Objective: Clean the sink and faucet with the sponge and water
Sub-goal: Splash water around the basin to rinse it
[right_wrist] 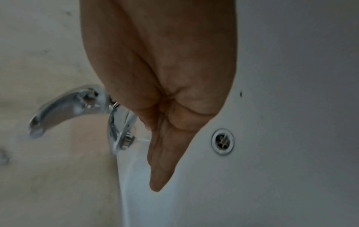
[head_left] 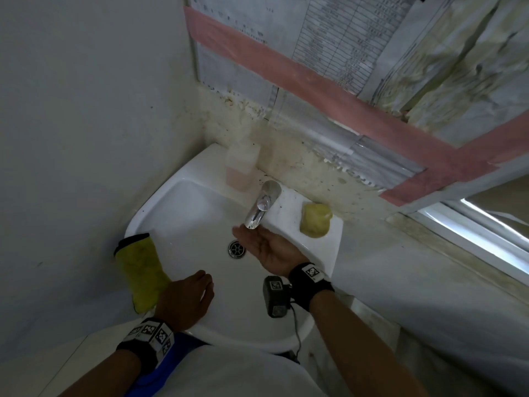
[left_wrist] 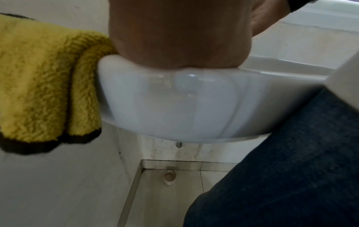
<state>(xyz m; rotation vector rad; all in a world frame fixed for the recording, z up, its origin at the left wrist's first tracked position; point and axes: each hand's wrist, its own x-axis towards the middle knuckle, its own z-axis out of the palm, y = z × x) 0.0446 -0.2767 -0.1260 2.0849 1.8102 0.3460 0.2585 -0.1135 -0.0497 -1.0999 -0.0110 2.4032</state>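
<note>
We see the right hand (head_left: 264, 246) cupped palm-up, fingers straight and together, holding nothing, just under the chrome faucet (head_left: 262, 204) spout. The drain (head_left: 236, 248) sits at nine o'clock from that palm. The left hand (head_left: 187, 300) rests on the front rim of the white sink (head_left: 183, 213), fingers loosely curled over the edge, gripping nothing we can make out. The yellow sponge (head_left: 315, 220) lies on the ledge at three o'clock from the faucet. A yellow cloth (head_left: 141, 272) hangs over the rim at nine o'clock; a soap dispenser (head_left: 242, 167) stands at eleven.
</note>
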